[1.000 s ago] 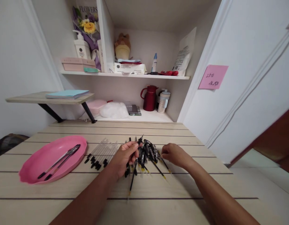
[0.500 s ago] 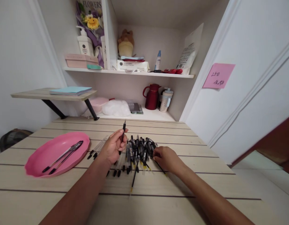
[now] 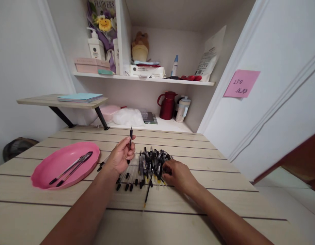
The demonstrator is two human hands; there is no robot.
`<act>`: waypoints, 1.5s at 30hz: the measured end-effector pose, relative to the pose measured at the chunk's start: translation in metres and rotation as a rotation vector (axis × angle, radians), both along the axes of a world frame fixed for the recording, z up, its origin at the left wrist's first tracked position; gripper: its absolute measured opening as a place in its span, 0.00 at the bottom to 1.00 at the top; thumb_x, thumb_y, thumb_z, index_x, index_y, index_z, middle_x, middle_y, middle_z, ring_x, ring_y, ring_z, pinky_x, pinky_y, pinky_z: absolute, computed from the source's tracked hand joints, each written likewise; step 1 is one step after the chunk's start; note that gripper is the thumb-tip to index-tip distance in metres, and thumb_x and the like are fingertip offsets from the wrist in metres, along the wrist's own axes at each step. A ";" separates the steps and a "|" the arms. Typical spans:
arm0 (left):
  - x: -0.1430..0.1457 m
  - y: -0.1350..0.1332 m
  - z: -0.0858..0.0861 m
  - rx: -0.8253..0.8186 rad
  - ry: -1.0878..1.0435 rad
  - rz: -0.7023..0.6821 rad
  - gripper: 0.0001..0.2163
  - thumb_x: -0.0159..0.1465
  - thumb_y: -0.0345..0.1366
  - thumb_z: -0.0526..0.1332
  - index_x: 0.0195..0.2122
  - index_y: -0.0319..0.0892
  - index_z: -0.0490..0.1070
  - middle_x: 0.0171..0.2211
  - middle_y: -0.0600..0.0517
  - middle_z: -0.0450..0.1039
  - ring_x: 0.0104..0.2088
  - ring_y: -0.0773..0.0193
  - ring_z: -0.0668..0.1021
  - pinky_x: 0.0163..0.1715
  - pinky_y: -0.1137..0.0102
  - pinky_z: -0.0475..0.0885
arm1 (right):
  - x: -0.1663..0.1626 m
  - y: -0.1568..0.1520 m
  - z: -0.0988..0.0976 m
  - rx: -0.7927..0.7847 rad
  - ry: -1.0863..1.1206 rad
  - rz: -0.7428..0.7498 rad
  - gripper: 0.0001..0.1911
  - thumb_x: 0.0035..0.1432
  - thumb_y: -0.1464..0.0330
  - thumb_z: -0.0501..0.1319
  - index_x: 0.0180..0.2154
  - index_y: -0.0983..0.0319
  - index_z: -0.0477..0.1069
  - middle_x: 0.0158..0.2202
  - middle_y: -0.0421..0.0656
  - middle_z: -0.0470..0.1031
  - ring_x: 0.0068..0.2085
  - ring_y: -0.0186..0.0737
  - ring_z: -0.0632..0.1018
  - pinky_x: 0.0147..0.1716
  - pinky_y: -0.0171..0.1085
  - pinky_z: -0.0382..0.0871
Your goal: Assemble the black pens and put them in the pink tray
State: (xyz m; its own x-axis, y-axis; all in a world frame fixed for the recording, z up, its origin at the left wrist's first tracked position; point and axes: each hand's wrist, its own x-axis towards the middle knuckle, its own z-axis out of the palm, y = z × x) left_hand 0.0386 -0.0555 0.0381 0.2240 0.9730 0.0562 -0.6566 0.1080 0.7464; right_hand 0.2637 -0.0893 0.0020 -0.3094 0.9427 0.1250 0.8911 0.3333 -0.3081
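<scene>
My left hand [image 3: 121,156] is closed around a black pen [image 3: 131,133], held nearly upright with its pointed tip up. Clear pen barrels with black ends [image 3: 132,175] lie on the table beside and below that hand. At the right edge of a heap of black pen parts [image 3: 148,161] is my right hand [image 3: 181,175], fingers curled down and pinched together; what they grip is hidden. A dark ink refill with a yellow band [image 3: 147,195] sticks out of the heap toward me. Two pens [image 3: 75,166] rest in a pink tray [image 3: 42,175] at the left.
Behind the slatted table [image 3: 172,226] stands a shelf unit [image 3: 147,79] with a red jug [image 3: 167,105] and a light tumbler [image 3: 183,109]. A small raised stand [image 3: 40,99] with light-blue paper [image 3: 79,97] is at the back left. A wall is on the right.
My right hand has shifted slightly left and its fingers are further in at the heap's edge. The refill seen under it before is no longer visible. My left hand still holds the pen.
</scene>
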 end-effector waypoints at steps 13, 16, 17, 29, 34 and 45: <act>0.017 -0.007 -0.009 0.018 0.142 -0.041 0.11 0.54 0.37 0.59 0.37 0.39 0.68 0.18 0.57 0.63 0.14 0.77 0.62 0.10 0.81 0.49 | -0.001 0.000 0.000 -0.022 0.118 -0.047 0.05 0.46 0.73 0.54 0.25 0.63 0.68 0.27 0.43 0.71 0.29 0.35 0.70 0.26 0.32 0.55; 0.030 -0.012 -0.016 -0.003 0.230 -0.095 0.11 0.54 0.39 0.59 0.36 0.38 0.69 0.18 0.57 0.63 0.13 0.77 0.61 0.10 0.81 0.48 | 0.005 0.004 0.003 -0.196 0.465 -0.008 0.05 0.46 0.71 0.54 0.25 0.63 0.68 0.22 0.39 0.69 0.23 0.31 0.68 0.22 0.30 0.56; 0.035 -0.014 -0.019 -0.006 0.263 -0.118 0.11 0.54 0.39 0.59 0.36 0.38 0.69 0.18 0.57 0.63 0.13 0.78 0.61 0.10 0.80 0.47 | 0.006 0.004 0.004 -0.283 0.600 -0.002 0.05 0.47 0.70 0.54 0.26 0.63 0.68 0.20 0.37 0.67 0.21 0.30 0.67 0.21 0.30 0.55; 0.063 -0.029 -0.032 -0.094 0.229 -0.218 0.11 0.52 0.40 0.61 0.33 0.37 0.68 0.23 0.53 0.68 0.21 0.71 0.72 0.18 0.77 0.64 | -0.006 -0.001 0.008 -0.442 1.169 0.053 0.11 0.42 0.65 0.63 0.29 0.65 0.68 0.20 0.37 0.69 0.17 0.26 0.66 0.14 0.26 0.53; 0.066 -0.030 -0.034 -0.071 0.203 -0.236 0.10 0.52 0.38 0.62 0.31 0.37 0.68 0.22 0.53 0.69 0.21 0.70 0.72 0.20 0.76 0.64 | -0.012 -0.005 0.003 -0.445 1.113 0.126 0.06 0.45 0.68 0.59 0.28 0.64 0.66 0.21 0.38 0.70 0.19 0.27 0.68 0.17 0.27 0.58; 0.064 -0.029 -0.039 -0.071 0.356 -0.281 0.12 0.53 0.40 0.61 0.33 0.37 0.68 0.22 0.53 0.68 0.18 0.72 0.71 0.16 0.78 0.60 | 0.004 0.001 0.014 -0.313 1.223 -0.019 0.10 0.44 0.66 0.61 0.31 0.64 0.70 0.20 0.38 0.69 0.18 0.27 0.66 0.15 0.28 0.57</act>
